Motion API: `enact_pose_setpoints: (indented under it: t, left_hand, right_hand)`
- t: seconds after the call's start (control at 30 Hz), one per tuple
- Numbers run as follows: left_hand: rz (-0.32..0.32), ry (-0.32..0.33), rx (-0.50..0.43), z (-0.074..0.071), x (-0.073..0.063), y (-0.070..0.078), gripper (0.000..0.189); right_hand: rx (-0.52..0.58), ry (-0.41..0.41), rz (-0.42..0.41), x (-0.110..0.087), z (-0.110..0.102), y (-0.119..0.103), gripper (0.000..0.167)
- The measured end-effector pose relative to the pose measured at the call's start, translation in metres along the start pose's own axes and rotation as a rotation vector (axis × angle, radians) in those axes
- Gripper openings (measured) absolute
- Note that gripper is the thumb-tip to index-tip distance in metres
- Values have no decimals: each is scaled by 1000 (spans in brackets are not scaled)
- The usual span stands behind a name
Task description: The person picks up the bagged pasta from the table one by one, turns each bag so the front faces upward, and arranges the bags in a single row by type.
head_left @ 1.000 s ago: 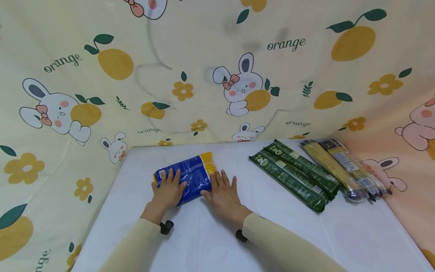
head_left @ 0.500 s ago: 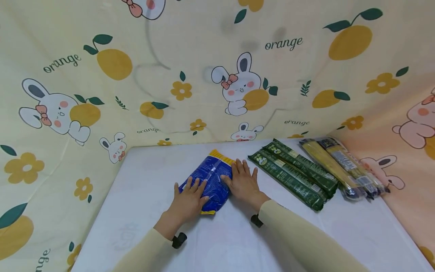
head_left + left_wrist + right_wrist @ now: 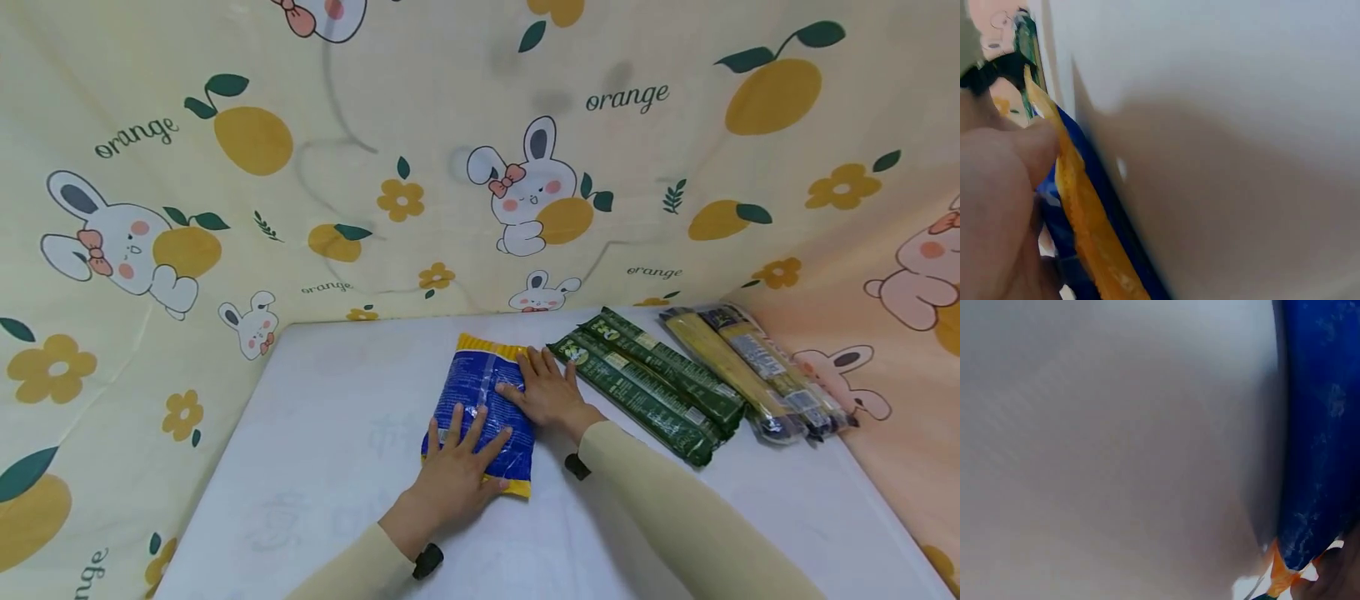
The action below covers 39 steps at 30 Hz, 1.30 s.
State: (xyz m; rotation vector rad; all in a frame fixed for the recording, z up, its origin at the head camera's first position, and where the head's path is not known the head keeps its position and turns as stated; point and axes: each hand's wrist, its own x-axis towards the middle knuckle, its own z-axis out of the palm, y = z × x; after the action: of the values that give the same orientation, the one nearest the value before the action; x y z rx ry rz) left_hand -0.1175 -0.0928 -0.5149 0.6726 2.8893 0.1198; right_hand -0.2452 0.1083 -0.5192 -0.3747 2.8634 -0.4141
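Observation:
A blue plastic food bag (image 3: 476, 375) with yellow ends and small printed text lies on the white table, its long side pointing away from me. My left hand (image 3: 453, 475) rests with spread fingers on its near left part, and the thumb reaches the yellow near end. At the far right edge, my right hand (image 3: 553, 400) presses on the bag with extended fingers. In the left wrist view, the yellow end seam (image 3: 1088, 212) runs beside the thumb. The right wrist view shows the bag's bulging blue side (image 3: 1319, 425), with most of the hand outside the frame.
Two long green packets (image 3: 637, 400) lie slanted to the right of my right hand. Beyond them are clear packs of long yellow noodles (image 3: 738, 367) near the table's right edge. A patterned cloth (image 3: 420, 150) with rabbits and oranges hangs behind the table (image 3: 337, 400).
Both hands have moved the blue bag rightward and turned it, from lying crosswise to pointing lengthwise away from me. The green and clear packs stay put.

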Motion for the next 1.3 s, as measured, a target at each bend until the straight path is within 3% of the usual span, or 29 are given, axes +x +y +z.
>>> enact_pose_setpoints:
  t: [0.27, 0.43, 0.6, 0.77, 0.9, 1.03, 1.3]
  left_hand:
    - [-22, -88, -89, -5, -7, 31, 68]
    - [-35, -109, -68, -14, -12, 42, 62]
    - [-16, -147, -79, -26, -14, 41, 55]
    - [47, -167, -104, -51, -9, 26, 47]
    - [67, -120, -98, -72, 5, 12, 43]
    - [7, -17, -91, -85, 27, -3, 42]
    - [-5, 224, 52, -89, 85, -24, 35]
  right_hand:
    - [-70, -30, -93, 5, -1, -2, 87]
    - [-108, -53, -154, 5, 0, -8, 85]
    - [-108, -48, -159, 2, 0, -13, 82]
    - [-83, -27, -169, -9, 4, -14, 72]
    - [-121, 10, -204, -31, 7, -7, 66]
    - [-145, 53, -246, -56, 8, 3, 62]
    - [-149, 247, -289, -101, 14, 9, 50]
